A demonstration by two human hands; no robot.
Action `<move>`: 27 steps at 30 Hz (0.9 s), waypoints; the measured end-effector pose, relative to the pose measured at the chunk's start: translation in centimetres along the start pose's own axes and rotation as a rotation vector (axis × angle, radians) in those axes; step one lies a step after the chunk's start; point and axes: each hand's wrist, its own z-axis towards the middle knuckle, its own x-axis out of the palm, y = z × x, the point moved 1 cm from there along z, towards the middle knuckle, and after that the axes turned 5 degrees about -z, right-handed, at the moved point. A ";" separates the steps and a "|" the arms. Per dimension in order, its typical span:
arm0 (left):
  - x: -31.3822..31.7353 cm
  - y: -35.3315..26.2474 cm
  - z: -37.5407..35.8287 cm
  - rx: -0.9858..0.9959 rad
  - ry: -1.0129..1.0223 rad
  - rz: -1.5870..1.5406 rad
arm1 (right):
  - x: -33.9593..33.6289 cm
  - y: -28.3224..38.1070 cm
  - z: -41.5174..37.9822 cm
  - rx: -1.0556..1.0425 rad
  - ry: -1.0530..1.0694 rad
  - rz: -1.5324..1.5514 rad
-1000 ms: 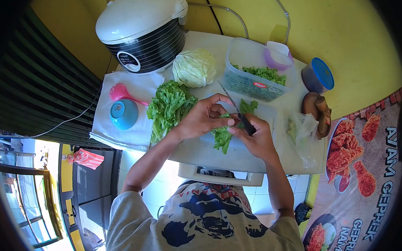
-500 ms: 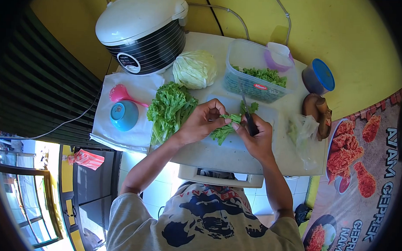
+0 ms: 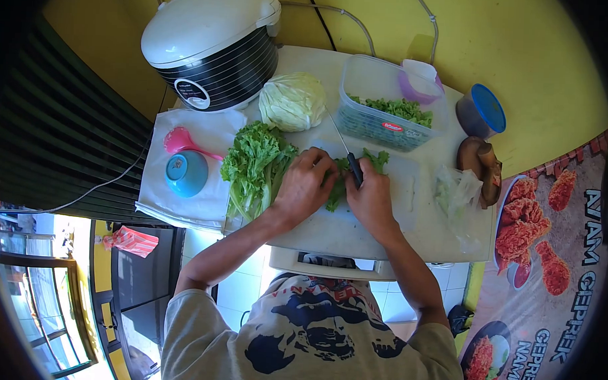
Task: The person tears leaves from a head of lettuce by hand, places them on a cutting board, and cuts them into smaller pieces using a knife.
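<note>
My right hand (image 3: 371,196) is closed around the black handle of a knife (image 3: 353,167), whose blade points up and to the left toward the cabbage. Close beside it, my left hand (image 3: 307,185) has its fingers curled down onto green lettuce leaves (image 3: 334,195), which it partly hides. Both hands are over a pale cutting board (image 3: 401,187), where another piece of lettuce (image 3: 377,160) lies just beyond the right hand. To the left of my left hand rests a larger bunch of lettuce (image 3: 256,165).
A whole cabbage (image 3: 292,101) sits behind the lettuce, near a rice cooker (image 3: 212,53). A clear container (image 3: 386,129) holds cut lettuce. A blue bowl (image 3: 187,174) and pink ladle (image 3: 185,143) are left; a plastic bag (image 3: 458,195), mortar (image 3: 476,162) and blue-lidded tub (image 3: 482,110) are right.
Both hands have turned palm-down and lowered the lettuce toward the board. The knife has swung so its blade leans further left. Its blade was more upright before.
</note>
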 end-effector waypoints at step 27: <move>0.3 -0.1 -0.2 0.036 0.068 0.078 | -3.1 -1.3 -7.7 -0.121 0.159 -0.231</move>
